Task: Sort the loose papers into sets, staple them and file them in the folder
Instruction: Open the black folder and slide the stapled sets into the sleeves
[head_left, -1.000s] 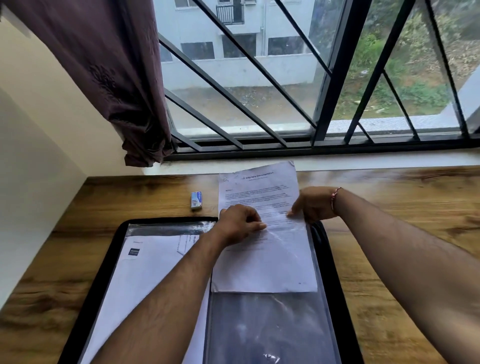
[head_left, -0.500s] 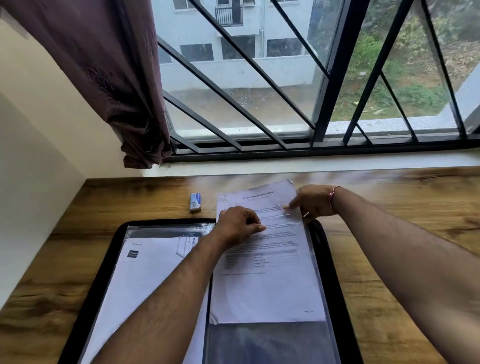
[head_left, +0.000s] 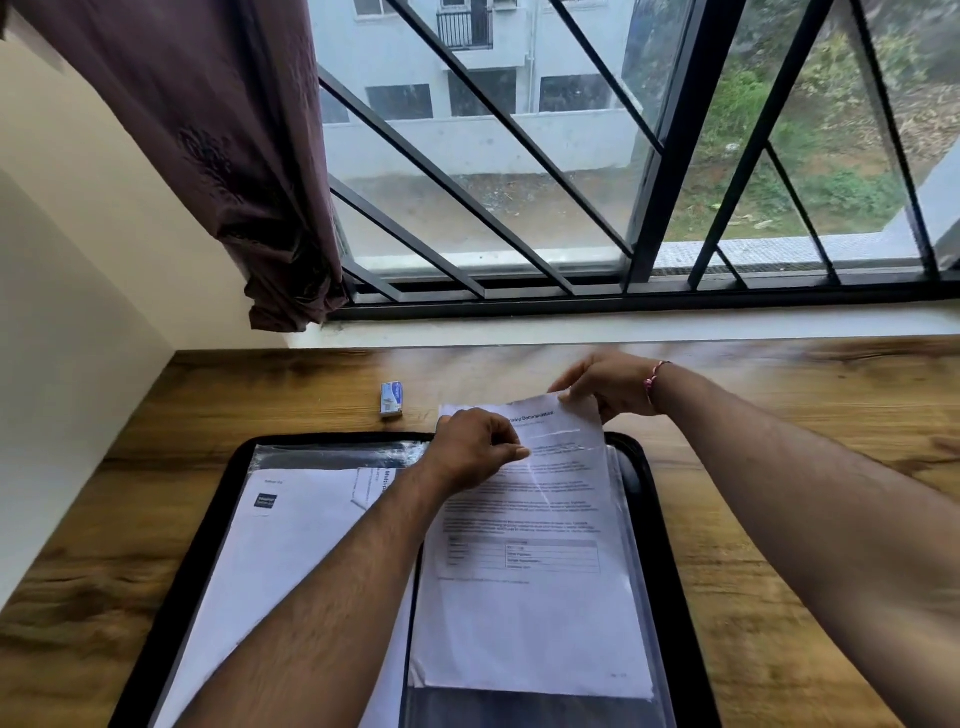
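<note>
A black folder (head_left: 670, 561) lies open on the wooden desk (head_left: 156, 519), its clear plastic sleeves facing up. A printed set of papers (head_left: 530, 613) sits most of the way inside the right-hand sleeve, only its top edge sticking out past the opening. My left hand (head_left: 472, 452) pinches the sleeve's upper edge near the top left of that set. My right hand (head_left: 608, 389) pinches the set's top right corner. The left-hand sleeve holds another white document (head_left: 291, 545) with a small dark logo.
A small blue and white staple box (head_left: 391, 399) lies on the desk just beyond the folder's top left. A barred window (head_left: 571, 208) and its white sill (head_left: 623, 325) run along the desk's far edge, a maroon curtain (head_left: 218, 145) hangs at left, and a cream wall stands at the left.
The set of papers has slid down toward me, deeper into the right-hand sleeve. My right hand followed its top edge; my left hand stayed on the sleeve opening.
</note>
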